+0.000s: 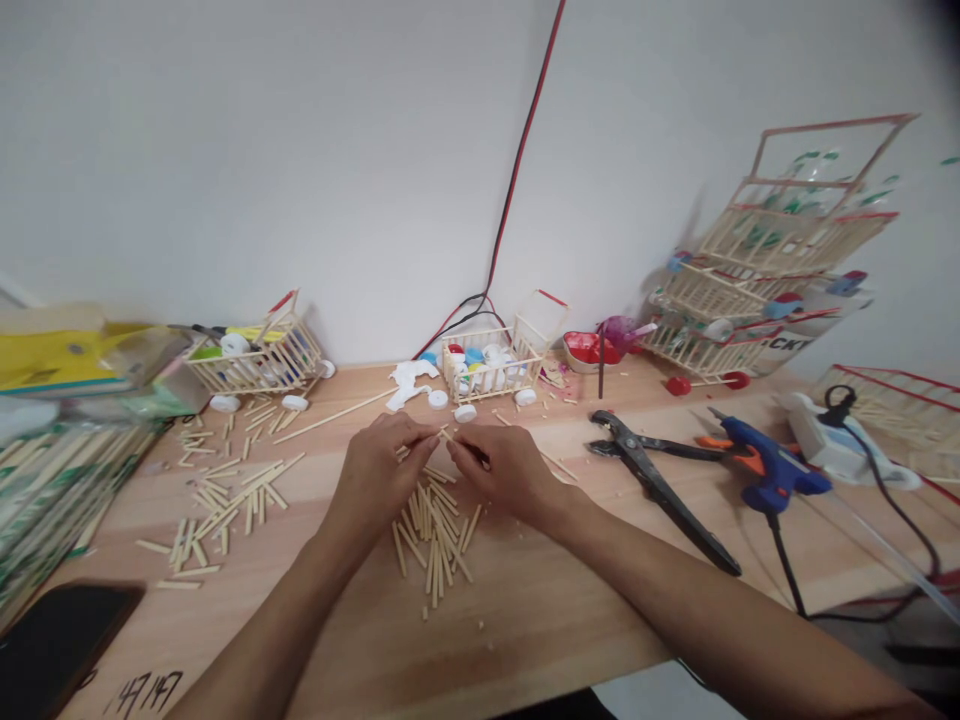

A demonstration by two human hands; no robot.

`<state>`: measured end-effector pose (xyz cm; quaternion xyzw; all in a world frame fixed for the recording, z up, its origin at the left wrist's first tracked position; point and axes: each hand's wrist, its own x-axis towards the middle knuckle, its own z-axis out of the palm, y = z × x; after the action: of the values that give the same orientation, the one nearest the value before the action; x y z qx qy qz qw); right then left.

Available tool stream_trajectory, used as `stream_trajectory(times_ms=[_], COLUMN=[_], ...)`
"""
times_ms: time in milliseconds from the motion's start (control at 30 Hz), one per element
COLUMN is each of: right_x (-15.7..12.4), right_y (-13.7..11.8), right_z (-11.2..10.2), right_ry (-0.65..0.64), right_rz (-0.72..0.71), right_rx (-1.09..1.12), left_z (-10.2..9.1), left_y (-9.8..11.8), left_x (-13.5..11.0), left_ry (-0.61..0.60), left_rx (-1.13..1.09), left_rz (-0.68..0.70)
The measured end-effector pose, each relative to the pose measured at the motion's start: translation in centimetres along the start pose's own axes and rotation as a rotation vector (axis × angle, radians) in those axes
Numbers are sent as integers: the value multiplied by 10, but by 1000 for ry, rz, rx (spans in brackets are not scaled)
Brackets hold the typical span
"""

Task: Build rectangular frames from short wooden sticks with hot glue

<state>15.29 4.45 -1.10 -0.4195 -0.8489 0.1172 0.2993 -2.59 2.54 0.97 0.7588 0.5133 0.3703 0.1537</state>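
My left hand (386,458) and my right hand (499,468) meet at the fingertips over the middle of the wooden table. Both are closed in a pinch on a short wooden stick (445,433), of which only a small bit shows between the fingers. Just below them lies a loose pile of short cut sticks (436,535). Behind my hands stands a small cart made of sticks (491,378), with white wheels and several bottle caps inside.
At right lie black pliers (652,470), a blue glue gun (776,470) and a power strip (832,440). Stacked stick carts (765,270) stand behind them. Leftward are another cart (259,360), scattered sticks (232,500), bundled sticks (67,500) and a phone (64,640).
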Motion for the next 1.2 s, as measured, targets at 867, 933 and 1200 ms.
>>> stream_trajectory(times_ms=[867,933,1200], right_x=[-1,-1,-1], right_y=[-6,-6,-6], right_z=[-1,-1,-3], right_ry=[14,11,11], right_rz=[-69,-63,-43], right_rx=[-20,-27,-40], left_z=[-1,-1,-7], left_y=[9,9,6], left_x=[3,3,2], left_ry=[-47,-41,-68], left_rx=[-597,-582,-406], left_rz=[-517,-497,-335])
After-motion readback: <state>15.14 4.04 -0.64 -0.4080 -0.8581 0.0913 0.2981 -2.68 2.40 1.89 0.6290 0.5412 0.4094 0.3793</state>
